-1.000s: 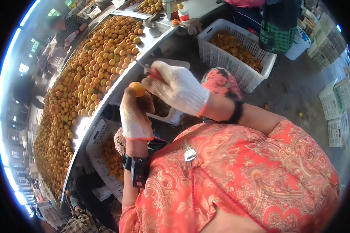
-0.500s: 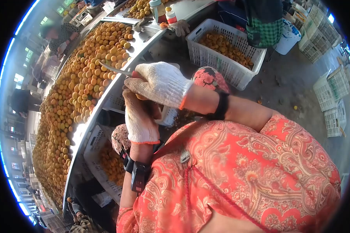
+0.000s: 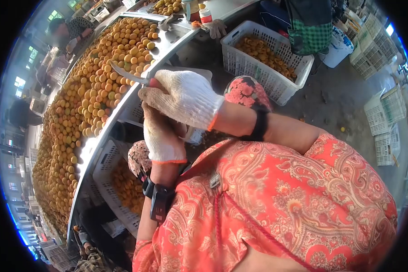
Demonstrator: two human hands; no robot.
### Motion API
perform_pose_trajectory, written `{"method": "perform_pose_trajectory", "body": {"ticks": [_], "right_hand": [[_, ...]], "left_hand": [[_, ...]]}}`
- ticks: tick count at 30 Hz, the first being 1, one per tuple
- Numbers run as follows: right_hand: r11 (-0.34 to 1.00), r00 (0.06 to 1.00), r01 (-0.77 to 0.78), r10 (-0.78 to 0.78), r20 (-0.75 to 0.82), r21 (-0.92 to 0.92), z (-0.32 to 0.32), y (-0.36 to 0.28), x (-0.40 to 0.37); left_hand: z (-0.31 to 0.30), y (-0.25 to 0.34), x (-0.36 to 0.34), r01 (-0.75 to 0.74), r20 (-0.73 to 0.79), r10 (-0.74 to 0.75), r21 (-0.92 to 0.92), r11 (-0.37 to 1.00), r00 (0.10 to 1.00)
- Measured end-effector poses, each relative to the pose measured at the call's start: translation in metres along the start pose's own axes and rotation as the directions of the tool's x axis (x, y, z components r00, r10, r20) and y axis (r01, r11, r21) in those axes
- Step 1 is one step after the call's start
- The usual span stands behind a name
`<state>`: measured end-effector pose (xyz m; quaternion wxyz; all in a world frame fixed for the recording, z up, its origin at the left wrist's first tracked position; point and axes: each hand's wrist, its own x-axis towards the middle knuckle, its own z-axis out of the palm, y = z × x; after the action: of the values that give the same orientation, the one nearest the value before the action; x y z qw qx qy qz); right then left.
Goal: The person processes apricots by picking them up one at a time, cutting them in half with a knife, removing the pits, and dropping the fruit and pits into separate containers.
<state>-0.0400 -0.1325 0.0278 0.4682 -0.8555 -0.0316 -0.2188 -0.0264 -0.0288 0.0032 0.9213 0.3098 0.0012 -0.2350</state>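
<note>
My right hand (image 3: 188, 97), in a white knitted glove with stained fingers, is closed around the red handle (image 3: 155, 83) of a small curved knife (image 3: 124, 73). The blade points away toward the apricots (image 3: 95, 99) heaped on the metal table. Close beneath it is my left hand (image 3: 161, 136), gloved the same way. Its fingers are curled and partly covered by the right hand, so what they hold cannot be made out. Both hands are just off the table's edge, above my lap.
A white crate (image 3: 240, 59) of cut apricots stands on the floor ahead. Another crate (image 3: 106, 170) with cut fruit sits below the metal table edge (image 3: 88, 167). Bottles (image 3: 205, 16) and a loose glove (image 3: 216, 29) are at the table's far end. Stacked crates (image 3: 371, 45) stand right; other people are nearby.
The view has shifted slightly. My hands remain together, and the right one has turned a little with the knife. A bit of orange-brown seen between the hands earlier is now hidden.
</note>
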Motion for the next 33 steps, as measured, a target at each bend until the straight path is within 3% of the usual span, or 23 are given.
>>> {"method": "perform_pose_trajectory", "body": {"ticks": [3,5,6,8,10,12,15,18,21,23,24,25,27,28,30,31,33], "right_hand": [[0.999,0.999,0.027,-0.028,-0.030,-0.030,0.005,0.002,0.001],[0.994,0.995,0.076,-0.081,-0.054,-0.078,0.009,0.001,0.001],[0.994,0.995,0.090,-0.092,-0.033,-0.064,0.010,-0.003,-0.001],[0.994,0.995,0.101,-0.101,-0.007,-0.052,0.013,-0.006,-0.004],[0.968,0.974,0.225,-0.226,0.004,-0.107,0.016,-0.005,-0.007],[0.964,0.970,0.242,-0.243,-0.003,-0.115,0.021,-0.004,-0.007],[0.917,0.940,0.337,-0.339,0.030,-0.213,0.025,-0.003,-0.007],[0.912,0.938,0.347,-0.333,0.100,-0.219,0.024,-0.001,-0.007],[0.938,0.958,0.287,-0.287,0.028,-0.195,0.032,0.006,-0.004],[0.958,0.971,0.229,-0.238,-0.035,-0.175,0.034,0.007,-0.002],[0.980,0.978,0.163,-0.176,-0.108,-0.115,0.034,0.008,0.001],[0.994,0.979,0.098,-0.105,-0.176,-0.050,0.034,0.009,0.002],[0.994,0.984,0.097,-0.104,-0.145,-0.054,0.030,0.010,0.005],[0.993,0.988,0.103,-0.109,-0.111,-0.062,0.028,0.011,0.006],[0.989,0.990,0.106,-0.115,-0.083,-0.105,0.028,0.013,0.007],[0.982,0.987,0.147,-0.153,-0.050,-0.117,0.029,0.014,0.007],[0.968,0.975,0.212,-0.219,-0.035,-0.136,0.032,0.016,0.002]], "left_hand": [[0.003,0.000,0.001,-0.078,-0.131,0.090,0.097,0.992,0.987],[-0.004,0.004,0.001,0.070,0.000,-0.071,-0.132,0.989,0.997],[-0.003,0.005,-0.002,0.070,-0.005,-0.071,-0.138,0.988,0.997],[0.005,0.010,-0.014,0.126,-0.225,-0.139,-0.073,0.989,0.964],[0.004,0.011,-0.026,0.133,-0.247,-0.126,0.014,0.991,0.961],[0.006,0.010,-0.028,0.126,-0.370,-0.091,0.071,0.989,0.925],[-0.002,0.011,-0.031,0.184,-0.394,-0.151,0.048,0.982,0.907],[-0.013,0.008,-0.029,0.232,-0.379,-0.188,0.072,0.970,0.906],[-0.020,0.008,-0.020,0.221,-0.387,-0.150,0.147,0.964,0.910],[-0.031,0.000,0.002,-0.083,-0.137,0.087,0.035,0.996,0.987],[-0.030,-0.003,0.007,-0.084,-0.140,0.089,0.038,0.996,0.986],[-0.027,-0.008,0.010,-0.178,-0.137,0.192,0.108,0.978,0.972],[-0.023,-0.015,0.009,-0.283,-0.093,0.312,0.242,0.928,0.945],[-0.020,-0.015,0.008,-0.278,-0.091,0.308,0.244,0.929,0.947],[-0.012,-0.007,0.002,-0.026,-0.094,0.029,0.037,0.999,0.995],[-0.008,-0.005,-0.001,-0.025,-0.101,0.028,0.031,0.999,0.994],[-0.001,-0.004,-0.012,0.071,-0.267,-0.055,0.052,0.996,0.962]]}}
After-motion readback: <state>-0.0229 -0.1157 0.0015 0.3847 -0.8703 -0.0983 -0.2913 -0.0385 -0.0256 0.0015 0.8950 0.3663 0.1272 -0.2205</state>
